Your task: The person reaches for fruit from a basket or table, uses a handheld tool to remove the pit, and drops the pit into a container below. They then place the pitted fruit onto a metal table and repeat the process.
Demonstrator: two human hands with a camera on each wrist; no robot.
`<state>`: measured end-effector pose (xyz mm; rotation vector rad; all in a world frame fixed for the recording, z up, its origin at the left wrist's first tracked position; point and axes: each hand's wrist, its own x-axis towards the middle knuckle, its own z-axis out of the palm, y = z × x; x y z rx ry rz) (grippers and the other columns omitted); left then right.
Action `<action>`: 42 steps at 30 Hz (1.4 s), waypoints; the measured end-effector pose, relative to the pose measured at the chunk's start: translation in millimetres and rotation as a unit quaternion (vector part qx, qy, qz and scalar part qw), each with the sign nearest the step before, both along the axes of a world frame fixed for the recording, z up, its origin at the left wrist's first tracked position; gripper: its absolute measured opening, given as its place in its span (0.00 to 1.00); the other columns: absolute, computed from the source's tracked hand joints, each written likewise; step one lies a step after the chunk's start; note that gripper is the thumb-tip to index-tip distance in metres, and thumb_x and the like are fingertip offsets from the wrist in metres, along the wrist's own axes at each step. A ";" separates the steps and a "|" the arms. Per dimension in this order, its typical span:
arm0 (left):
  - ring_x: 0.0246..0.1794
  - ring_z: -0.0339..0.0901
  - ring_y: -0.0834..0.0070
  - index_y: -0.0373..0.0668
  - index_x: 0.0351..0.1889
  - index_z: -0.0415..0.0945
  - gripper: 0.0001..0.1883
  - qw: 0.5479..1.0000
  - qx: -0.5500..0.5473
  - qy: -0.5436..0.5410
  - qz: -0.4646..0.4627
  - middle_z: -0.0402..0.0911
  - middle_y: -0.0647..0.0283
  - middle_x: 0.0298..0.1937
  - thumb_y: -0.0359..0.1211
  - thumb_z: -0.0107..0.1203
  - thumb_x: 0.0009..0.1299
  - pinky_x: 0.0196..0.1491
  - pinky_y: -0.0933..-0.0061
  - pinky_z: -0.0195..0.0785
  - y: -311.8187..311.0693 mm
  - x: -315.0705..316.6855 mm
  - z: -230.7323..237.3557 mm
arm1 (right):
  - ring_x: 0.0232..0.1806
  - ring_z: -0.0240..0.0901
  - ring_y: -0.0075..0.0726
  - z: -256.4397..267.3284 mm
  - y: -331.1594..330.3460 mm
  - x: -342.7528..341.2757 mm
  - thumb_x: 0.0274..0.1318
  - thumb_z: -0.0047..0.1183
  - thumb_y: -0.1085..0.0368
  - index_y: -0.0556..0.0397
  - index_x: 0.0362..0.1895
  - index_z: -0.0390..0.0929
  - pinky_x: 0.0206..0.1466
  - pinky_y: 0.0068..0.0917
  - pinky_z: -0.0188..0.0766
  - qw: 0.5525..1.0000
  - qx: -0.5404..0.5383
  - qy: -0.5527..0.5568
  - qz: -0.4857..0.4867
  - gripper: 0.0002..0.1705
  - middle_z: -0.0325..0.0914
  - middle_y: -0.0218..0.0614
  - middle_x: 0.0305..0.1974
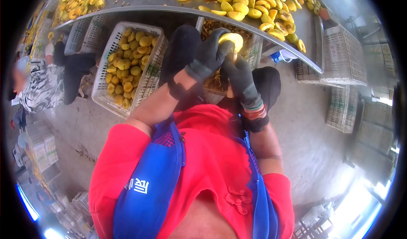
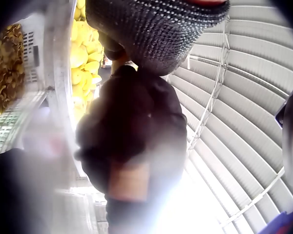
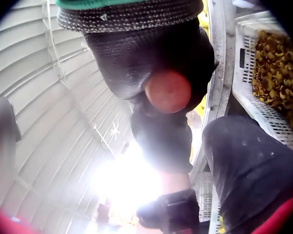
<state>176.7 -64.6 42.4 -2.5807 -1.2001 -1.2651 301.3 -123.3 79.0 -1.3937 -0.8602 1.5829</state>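
Dark gloves cover both hands. In the head view my left hand (image 1: 207,54) grips a yellow fruit piece (image 1: 232,40) above a crate of brown scraps (image 1: 212,27). Close beside it, my right hand (image 1: 243,80) curls round a tan handle-like piece (image 1: 230,90); its far end is hidden at the fruit. The right wrist view shows a round reddish end (image 3: 170,91) against my right hand (image 3: 156,53), with my left hand (image 3: 161,136) below. My left hand (image 2: 151,34) fills the top of the left wrist view, above my right hand (image 2: 132,117), which is blurred.
Yellow fruit (image 1: 239,6) lies piled on a metal table (image 1: 148,9) beyond the hands. A white crate (image 1: 98,80) of fruit stands on the floor at the left. Stacked crates (image 1: 339,56) are at the right. Another person (image 1: 44,84) is at the far left.
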 end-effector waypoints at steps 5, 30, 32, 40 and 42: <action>0.46 0.78 0.56 0.38 0.52 0.68 0.18 0.989 -0.063 -0.065 -0.117 0.78 0.51 0.46 0.41 0.50 0.71 0.47 0.65 0.71 11.6 -4.4 -12.4 | 0.10 0.58 0.23 -24.2 -1.7 26.2 0.61 0.47 0.63 0.55 0.33 0.69 0.12 0.20 0.55 0.983 0.003 0.150 0.105 0.08 0.64 0.29 0.17; 0.49 0.74 0.55 0.44 0.52 0.73 0.27 0.981 -0.056 0.105 0.151 0.79 0.53 0.48 0.54 0.50 0.65 0.53 0.55 0.64 129.9 -100.6 -61.4 | 0.14 0.70 0.37 -76.7 7.3 16.8 0.62 0.45 0.57 0.58 0.38 0.70 0.17 0.33 0.68 0.984 0.020 -0.149 0.098 0.14 0.73 0.40 0.19; 0.49 0.76 0.56 0.47 0.52 0.73 0.29 0.961 -0.153 0.191 0.130 0.80 0.55 0.46 0.58 0.49 0.64 0.53 0.56 0.64 145.2 -48.2 -53.9 | 0.17 0.65 0.24 -90.0 8.4 20.4 0.60 0.48 0.62 0.55 0.36 0.71 0.19 0.25 0.63 0.976 0.041 -0.196 0.086 0.08 0.70 0.29 0.19; 0.48 0.77 0.59 0.50 0.50 0.76 0.27 0.915 -0.309 0.236 0.110 0.82 0.56 0.45 0.58 0.48 0.63 0.51 0.57 0.66 226.8 38.2 -123.8 | 0.20 0.63 0.16 -94.5 -0.2 36.0 0.57 0.51 0.68 0.53 0.33 0.73 0.21 0.19 0.59 0.987 0.037 -0.153 0.015 0.03 0.68 0.22 0.21; 0.49 0.77 0.60 0.49 0.50 0.76 0.27 0.924 -0.317 0.193 0.091 0.81 0.56 0.46 0.57 0.50 0.63 0.51 0.57 0.66 225.2 33.1 -121.2 | 0.20 0.63 0.15 -98.6 -1.5 38.4 0.57 0.51 0.69 0.53 0.34 0.73 0.21 0.18 0.59 0.989 0.053 -0.139 0.012 0.02 0.68 0.21 0.21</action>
